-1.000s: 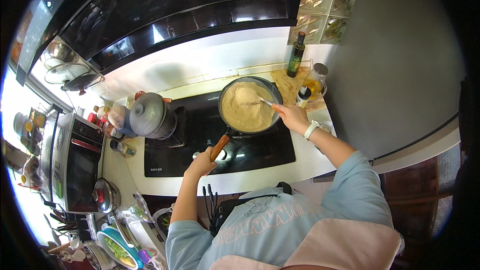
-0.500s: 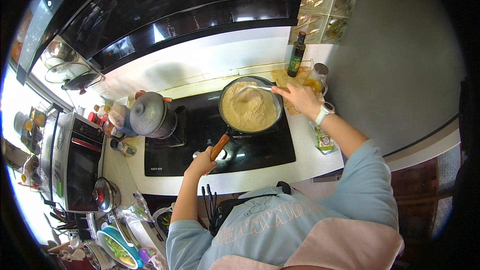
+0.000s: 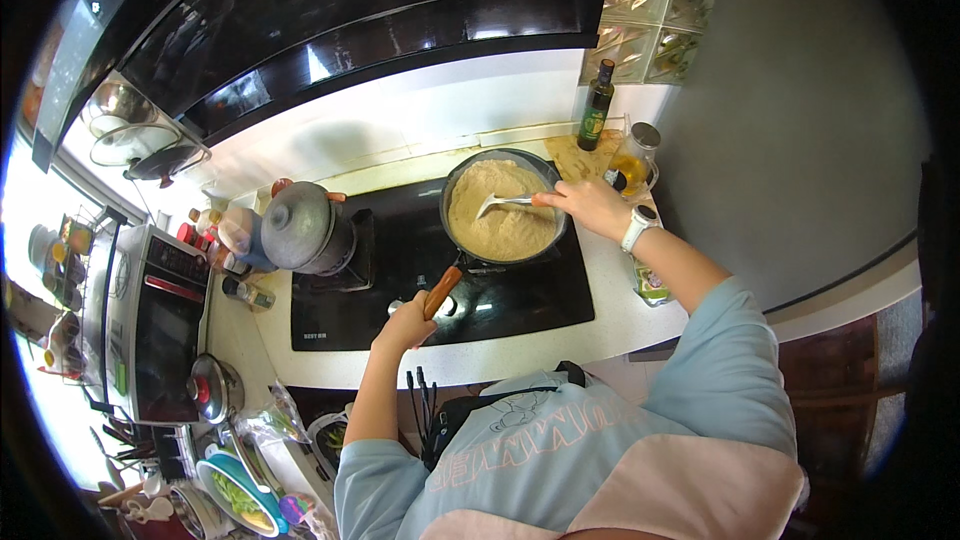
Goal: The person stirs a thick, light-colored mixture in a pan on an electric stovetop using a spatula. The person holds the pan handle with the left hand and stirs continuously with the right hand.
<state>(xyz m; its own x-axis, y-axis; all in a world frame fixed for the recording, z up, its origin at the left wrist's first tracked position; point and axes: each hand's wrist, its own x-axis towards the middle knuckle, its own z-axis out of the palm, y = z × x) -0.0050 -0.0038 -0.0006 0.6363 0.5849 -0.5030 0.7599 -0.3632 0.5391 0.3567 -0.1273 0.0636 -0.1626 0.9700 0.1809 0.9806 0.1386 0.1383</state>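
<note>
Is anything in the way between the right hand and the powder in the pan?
Nothing visible is. The right hand holds the spatula over the rim of the uncovered pan, its metal head down at the tan powder. The glass jug stands aside, right of the pan.

The stove top [image 3: 520, 314] is black and glossy, like glass. The pan handle [image 3: 443, 292] looks like smooth wood; the spatula [image 3: 515, 201] is of shiny metal. The powder [image 3: 510, 230] has a dry, matt, uneven surface. The pot [image 3: 300, 225] is of dull grey metal. The shirt [image 3: 560, 430] is of matt cloth.
</note>
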